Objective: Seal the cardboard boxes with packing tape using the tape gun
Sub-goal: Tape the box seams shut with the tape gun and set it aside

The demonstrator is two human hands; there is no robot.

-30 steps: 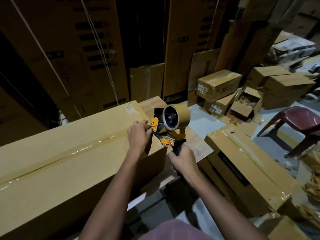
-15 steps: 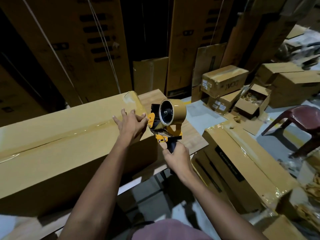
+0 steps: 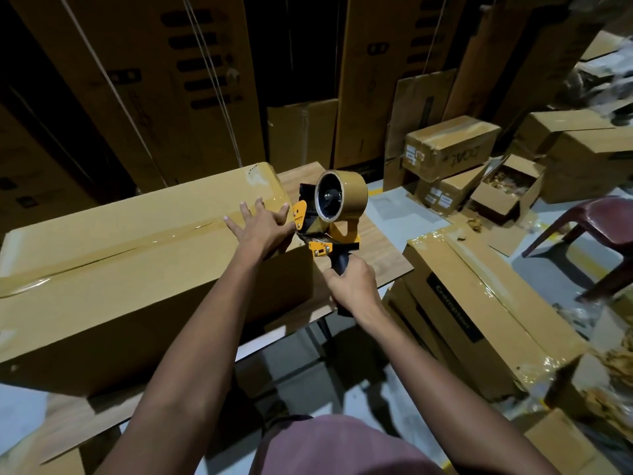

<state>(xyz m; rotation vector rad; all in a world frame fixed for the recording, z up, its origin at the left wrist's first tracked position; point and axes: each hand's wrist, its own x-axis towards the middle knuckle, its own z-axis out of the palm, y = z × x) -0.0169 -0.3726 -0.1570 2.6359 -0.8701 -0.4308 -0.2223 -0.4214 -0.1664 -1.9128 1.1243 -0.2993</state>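
Wooden table point(image 3: 371, 245) bears box point(image 3: 137, 269); right hand point(image 3: 354, 286) grips tape gun point(image 3: 329, 214).

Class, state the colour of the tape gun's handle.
Black, gripped by the right hand; the tape gun shows best in the head view.

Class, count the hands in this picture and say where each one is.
2. The left hand lies with fingers spread on top of the long cardboard box, near its right end. The right hand grips the black handle of the tape gun just right of that box.
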